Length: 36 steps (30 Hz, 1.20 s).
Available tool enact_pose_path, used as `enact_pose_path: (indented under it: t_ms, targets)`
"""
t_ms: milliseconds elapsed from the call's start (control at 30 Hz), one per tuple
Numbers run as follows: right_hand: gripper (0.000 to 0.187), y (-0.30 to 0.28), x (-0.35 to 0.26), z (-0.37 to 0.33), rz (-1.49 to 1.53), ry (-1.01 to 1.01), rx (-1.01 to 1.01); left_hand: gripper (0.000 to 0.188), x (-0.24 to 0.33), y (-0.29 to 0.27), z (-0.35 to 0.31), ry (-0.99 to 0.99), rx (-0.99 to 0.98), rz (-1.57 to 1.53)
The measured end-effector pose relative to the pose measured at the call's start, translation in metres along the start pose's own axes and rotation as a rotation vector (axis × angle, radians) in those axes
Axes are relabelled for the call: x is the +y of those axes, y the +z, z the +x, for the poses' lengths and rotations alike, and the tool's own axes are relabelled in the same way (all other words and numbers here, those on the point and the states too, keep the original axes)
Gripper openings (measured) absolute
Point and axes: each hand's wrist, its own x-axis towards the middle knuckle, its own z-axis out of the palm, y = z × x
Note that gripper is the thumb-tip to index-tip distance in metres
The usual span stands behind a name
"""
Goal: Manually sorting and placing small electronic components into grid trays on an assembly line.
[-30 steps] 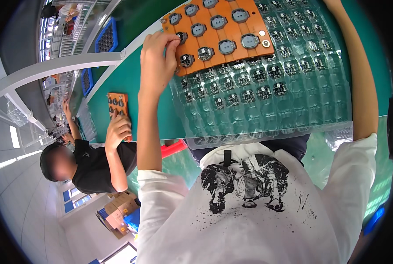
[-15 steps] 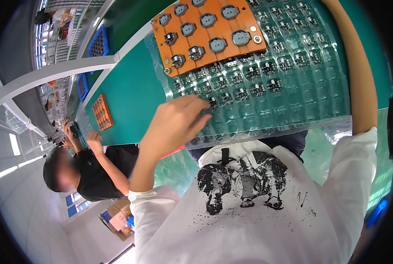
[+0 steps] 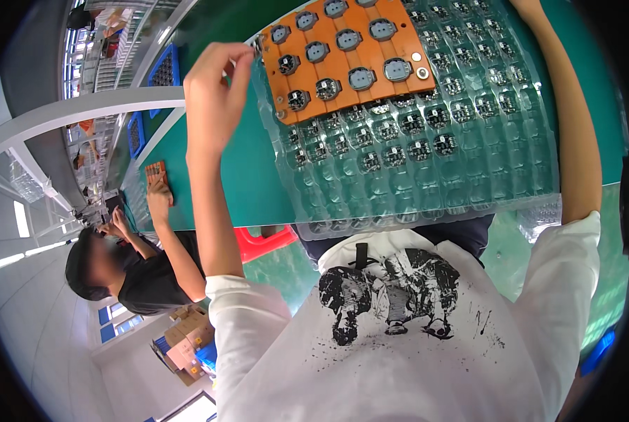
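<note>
Orange board (image 3: 338, 63), cropped, left fingers (image 3: 234, 50), grip unclear

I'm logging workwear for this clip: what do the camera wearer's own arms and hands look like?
The left sleeve and right sleeve are white, ending near the elbows. Below them, the left forearm and right forearm are bare, with no watch or band showing. The left hand wears no glove. The right hand is beyond the upper edge.

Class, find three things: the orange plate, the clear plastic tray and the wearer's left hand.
Orange plate (image 3: 338, 64), head view: bare surface between round inserts.
Clear plastic tray (image 3: 494, 158), head view: bare pockets, lower right.
Left hand (image 3: 214, 91), head view: middle of the hand.
</note>
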Motion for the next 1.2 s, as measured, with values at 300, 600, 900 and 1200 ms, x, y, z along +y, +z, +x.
enact_pose_path:
  t_ms: [300, 600, 900, 1200]
  targets:
    - [0.021, 0.019, -0.003, 0.001, 0.063, -0.024, -0.016, 0.007, -0.045, 0.032, 0.017, 0.093, -0.035, 0.045]
    - [0.019, 0.007, -0.007, 0.002, 0.057, -0.033, -0.011, 0.006, -0.038, 0.042, 0.022, 0.089, -0.029, 0.021]
    - [0.020, 0.022, -0.015, 0.000, 0.040, -0.017, -0.031, 0.010, 0.001, 0.035, 0.014, 0.096, 0.030, 0.088]
    - [0.021, -0.011, -0.012, -0.004, -0.023, -0.019, 0.015, 0.013, 0.089, 0.035, -0.062, 0.223, -0.702, -0.016]
